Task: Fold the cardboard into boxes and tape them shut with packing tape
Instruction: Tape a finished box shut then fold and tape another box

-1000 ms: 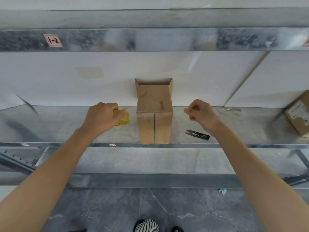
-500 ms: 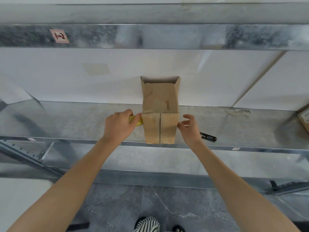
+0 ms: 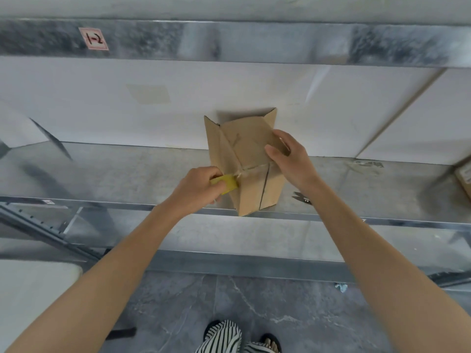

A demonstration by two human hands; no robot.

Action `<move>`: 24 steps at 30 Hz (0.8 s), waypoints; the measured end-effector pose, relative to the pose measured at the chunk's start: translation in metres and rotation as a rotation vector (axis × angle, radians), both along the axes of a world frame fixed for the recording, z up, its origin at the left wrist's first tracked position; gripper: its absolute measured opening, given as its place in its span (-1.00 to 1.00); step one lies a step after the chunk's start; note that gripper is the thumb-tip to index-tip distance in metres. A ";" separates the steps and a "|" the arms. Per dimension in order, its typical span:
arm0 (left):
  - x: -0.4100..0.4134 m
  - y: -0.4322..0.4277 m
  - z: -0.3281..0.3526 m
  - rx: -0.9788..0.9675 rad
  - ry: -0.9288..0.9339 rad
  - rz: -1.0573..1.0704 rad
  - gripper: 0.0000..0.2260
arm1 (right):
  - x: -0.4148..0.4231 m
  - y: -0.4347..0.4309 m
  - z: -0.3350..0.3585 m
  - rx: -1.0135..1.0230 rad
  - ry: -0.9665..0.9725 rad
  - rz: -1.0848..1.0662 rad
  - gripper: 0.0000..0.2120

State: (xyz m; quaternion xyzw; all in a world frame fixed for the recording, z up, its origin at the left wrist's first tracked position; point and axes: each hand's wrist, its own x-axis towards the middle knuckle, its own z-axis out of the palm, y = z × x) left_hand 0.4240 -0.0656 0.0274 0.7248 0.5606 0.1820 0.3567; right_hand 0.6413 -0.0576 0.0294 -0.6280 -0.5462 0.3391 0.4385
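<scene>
A small brown cardboard box (image 3: 244, 159) stands on the metal shelf (image 3: 114, 174), turned at an angle with one corner over the front edge. Its closed flaps face me with a seam down the middle. My right hand (image 3: 290, 159) grips the box's upper right side, thumb on the top face. My left hand (image 3: 196, 189) holds a yellow roll of packing tape (image 3: 226, 183) against the box's left edge. A strip of clear tape runs from the roll across the box's front face.
Black snips (image 3: 302, 198) lie on the shelf right of the box. Another cardboard box (image 3: 465, 174) sits at the far right edge. A white wall panel backs the shelf, and a metal beam with a label runs overhead. Grey floor and striped trousers show below.
My right hand moved from beside the box up onto it and turned it at an angle. My left hand brought the tape roll against the box's left edge, and tape now spans the front.
</scene>
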 end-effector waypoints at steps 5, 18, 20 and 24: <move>-0.011 -0.001 -0.009 -0.049 -0.014 -0.008 -0.92 | 0.002 0.002 0.000 -0.020 -0.029 0.058 -0.56; 0.009 -0.013 -0.029 0.046 -0.132 0.066 -0.69 | 0.060 -0.011 -0.034 -0.129 0.187 -0.124 -0.65; 0.011 -0.016 -0.031 0.049 -0.145 0.088 -0.69 | 0.081 -0.017 -0.063 -0.232 -0.036 -0.142 -0.67; 0.017 -0.019 -0.034 0.058 -0.157 0.125 -0.71 | 0.106 -0.032 -0.111 -0.464 -0.473 -0.032 -0.57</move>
